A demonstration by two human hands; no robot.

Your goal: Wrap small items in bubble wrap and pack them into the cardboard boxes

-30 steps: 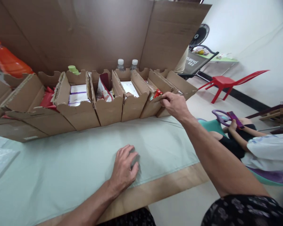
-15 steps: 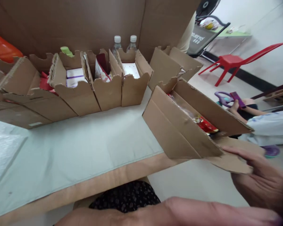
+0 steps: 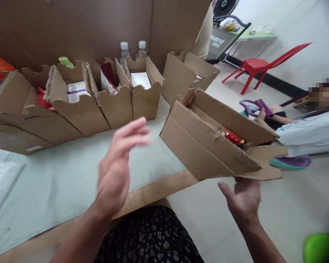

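A long open cardboard box [image 3: 205, 142] sits at the table's right edge, its near end jutting past it. Red and gold packets [image 3: 231, 137] lie inside. Under the jutting end is my right hand [image 3: 244, 197], thumb apart, its fingertips hidden beneath the cardboard. Above the table, left of that box, my left hand [image 3: 120, 160] is raised with fingers stretched out, holding nothing and slightly blurred. In front of it stands a cardboard bin [image 3: 145, 98] with white boxes [image 3: 140, 80] inside.
More cardboard bins [image 3: 71, 113] line the table's back, and two bottles [image 3: 124, 51] stand behind them. Bubble wrap [image 3: 2, 186] lies at left. A seated person [image 3: 312, 128] holds a phone at right, near a red chair [image 3: 259, 64]. A green object [image 3: 320, 248] is at lower right.
My left hand has risen from the bottom edge to above the table. My right hand has shifted left, from the box's end flap to beneath it. The view has turned slightly right.
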